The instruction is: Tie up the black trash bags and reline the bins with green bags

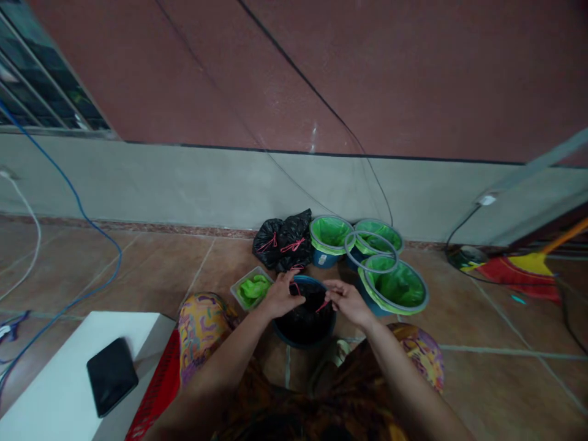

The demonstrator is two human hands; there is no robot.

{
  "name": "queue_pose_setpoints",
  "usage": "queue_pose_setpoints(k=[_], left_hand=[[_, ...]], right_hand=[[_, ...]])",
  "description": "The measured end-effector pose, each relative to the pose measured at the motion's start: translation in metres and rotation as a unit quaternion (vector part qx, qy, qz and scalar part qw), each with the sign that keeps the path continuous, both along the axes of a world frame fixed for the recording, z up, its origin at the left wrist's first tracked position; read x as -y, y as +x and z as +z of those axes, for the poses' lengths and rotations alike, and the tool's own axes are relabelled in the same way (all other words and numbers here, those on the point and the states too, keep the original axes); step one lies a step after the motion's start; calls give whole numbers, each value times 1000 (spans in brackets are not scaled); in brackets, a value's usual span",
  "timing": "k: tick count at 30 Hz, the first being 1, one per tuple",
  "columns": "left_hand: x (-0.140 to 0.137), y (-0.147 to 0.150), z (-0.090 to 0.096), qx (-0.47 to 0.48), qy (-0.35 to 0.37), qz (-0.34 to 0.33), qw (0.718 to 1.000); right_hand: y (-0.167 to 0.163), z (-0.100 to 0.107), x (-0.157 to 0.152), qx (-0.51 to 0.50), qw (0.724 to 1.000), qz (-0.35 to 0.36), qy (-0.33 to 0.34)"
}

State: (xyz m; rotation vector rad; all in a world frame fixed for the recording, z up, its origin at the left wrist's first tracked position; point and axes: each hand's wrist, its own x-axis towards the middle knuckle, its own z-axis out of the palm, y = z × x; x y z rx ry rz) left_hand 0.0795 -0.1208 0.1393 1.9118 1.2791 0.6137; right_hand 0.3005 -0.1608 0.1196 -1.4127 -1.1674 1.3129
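Observation:
A round blue bin (281, 335) stands on the floor between my knees, lined with a black garbage bag (305, 321). My right hand (349, 301) is closed over the bin's right side, its fingers pinching a red drawstring (322, 305) of the bag. My left hand (281, 298) is at the left rim, thumb and fingers apart, close to another bit of red string. Just left of it sits a clear plastic tub (237, 293) holding crumpled green plastic bags (252, 289).
Two tied black bags (294, 236) rest against the wall. Several blue bins with green liners, one a front bin (397, 286), stand at right, a loose grey ring (371, 234) across them. A tablet (112, 375) lies on a white box (68, 349). A red-and-yellow broom (523, 272) is far right.

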Motion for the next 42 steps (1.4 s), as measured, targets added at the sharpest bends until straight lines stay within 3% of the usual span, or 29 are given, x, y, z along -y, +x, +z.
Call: queue_pose_setpoints(k=[4, 8, 13, 16, 18, 20, 23, 27, 30, 33, 38, 42], left_hand=[[13, 41, -30, -19, 14, -137, 990], [14, 66, -66, -65, 15, -194, 979], [13, 50, -96, -189, -6, -159, 969], [14, 38, -104, -213, -25, -130, 968], [14, 35, -103, -221, -35, -120, 967], [11, 34, -96, -192, -47, -121, 973], [2, 31, -72, -76, -72, -94, 990], [-14, 18, -21, 61, -45, 13, 997], [-21, 14, 19, 117, -19, 25, 993], [-17, 18, 46, 126, -11, -2, 992], [1, 39, 63, 102, 23, -50, 993], [8, 40, 75, 26, 89, -78, 993]], right_hand=[[-3, 14, 7, 13, 1000, 24, -8], [-14, 23, 15, -7, 1000, -8, -8], [-1, 36, 22, -110, 989, -91, -50], [4, 37, 26, -155, 971, -151, -104], [3, 35, 27, -161, 967, -172, -99], [1, 35, 26, -157, 969, -178, -71], [0, 34, 23, -142, 973, -182, -23], [4, 29, 21, -134, 972, -190, -6], [1, 28, 20, -118, 979, -165, -3], [-12, 30, 18, -65, 992, -105, 36], [-48, 33, 8, 61, 994, 30, 90], [-67, 30, 1, 112, 986, 39, 118]])
